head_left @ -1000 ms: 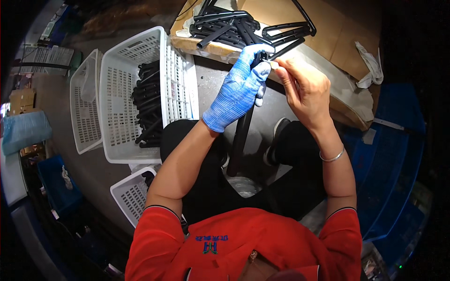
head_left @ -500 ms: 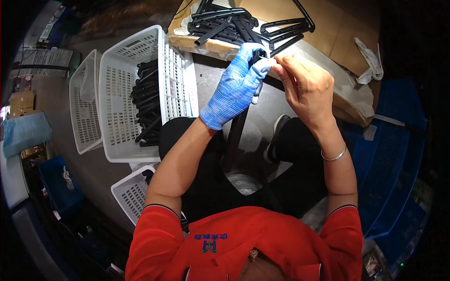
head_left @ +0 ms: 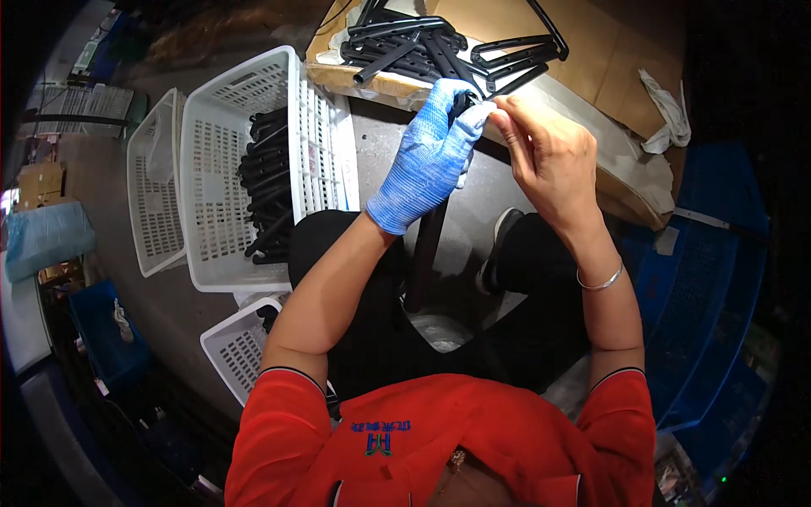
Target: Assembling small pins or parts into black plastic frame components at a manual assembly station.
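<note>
Just below the flattened brown cardboard sheet (head_left: 608, 59), the left hand (head_left: 431, 156), in a blue knitted glove, is closed around the upper end of a long black plastic rod (head_left: 427, 253), fingers curled and knuckles facing up. The rod hangs down from that grip between the person's knees, away from the cardboard. The bare right hand (head_left: 549, 156), a thin silver bangle (head_left: 601, 280) at its wrist, meets the left at the rod's top, thumb and forefinger pinched narrow on a small white piece (head_left: 481, 110) there; what that piece is cannot be told. Both forearms rise from the red shirt toward the cardboard.

On the cardboard lies a loose heap of matching black rods and bent black loops (head_left: 422, 46), with a crumpled white cloth (head_left: 667, 110) at its right edge. Left of the cardboard stands a tall white slotted plastic basket (head_left: 220, 194) holding a bundle of black rods (head_left: 269, 186) stacked lengthwise. Further left leans a shallower white basket (head_left: 156, 203), and a smaller white basket (head_left: 241, 346) sits below. Right of the cardboard are blue plastic crates (head_left: 701, 279).
</note>
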Demonstrator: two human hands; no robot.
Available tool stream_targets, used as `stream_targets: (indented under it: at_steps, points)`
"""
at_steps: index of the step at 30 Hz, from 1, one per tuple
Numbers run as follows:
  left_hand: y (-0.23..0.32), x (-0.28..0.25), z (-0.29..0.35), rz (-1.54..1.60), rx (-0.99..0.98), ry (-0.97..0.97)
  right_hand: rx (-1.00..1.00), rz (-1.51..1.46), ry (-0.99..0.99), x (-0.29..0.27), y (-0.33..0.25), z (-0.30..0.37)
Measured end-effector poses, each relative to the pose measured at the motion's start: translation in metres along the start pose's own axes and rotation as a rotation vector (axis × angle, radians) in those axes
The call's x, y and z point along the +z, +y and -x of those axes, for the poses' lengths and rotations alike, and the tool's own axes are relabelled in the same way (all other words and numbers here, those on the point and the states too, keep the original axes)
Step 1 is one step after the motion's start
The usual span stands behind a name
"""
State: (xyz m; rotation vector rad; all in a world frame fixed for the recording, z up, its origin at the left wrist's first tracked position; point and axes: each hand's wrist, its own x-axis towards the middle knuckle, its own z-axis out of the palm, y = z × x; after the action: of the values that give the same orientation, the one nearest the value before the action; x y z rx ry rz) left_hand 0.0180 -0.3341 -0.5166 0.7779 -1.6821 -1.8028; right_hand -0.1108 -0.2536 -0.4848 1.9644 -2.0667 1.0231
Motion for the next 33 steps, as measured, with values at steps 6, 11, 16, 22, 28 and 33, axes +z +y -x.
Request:
stream_targets:
  at_steps: [6,11,16,22,28,33]
  points:
    - [-0.002,0.000,0.002,0.075,-0.027,-0.012,0.102,-0.070,0.015,0.008,0.003,0.002]
    - [-0.004,0.002,0.002,0.072,-0.037,-0.026,0.427,-0.750,-0.086,0.017,0.010,0.000]
    - [-0.001,0.004,0.003,-0.051,-0.101,-0.044,0.305,-0.774,-0.036,0.018,0.016,0.002]
    - [-0.003,0.005,0.005,0.096,-0.122,-0.053,-0.104,-0.313,0.130,0.019,0.016,0.000]
    - [-0.002,0.008,0.008,0.024,-0.126,-0.035,-0.157,-0.249,0.205,0.025,0.020,0.001]
    - [-0.006,0.007,0.004,0.114,-0.093,-0.007,0.135,-0.422,0.105,0.019,0.010,0.002]
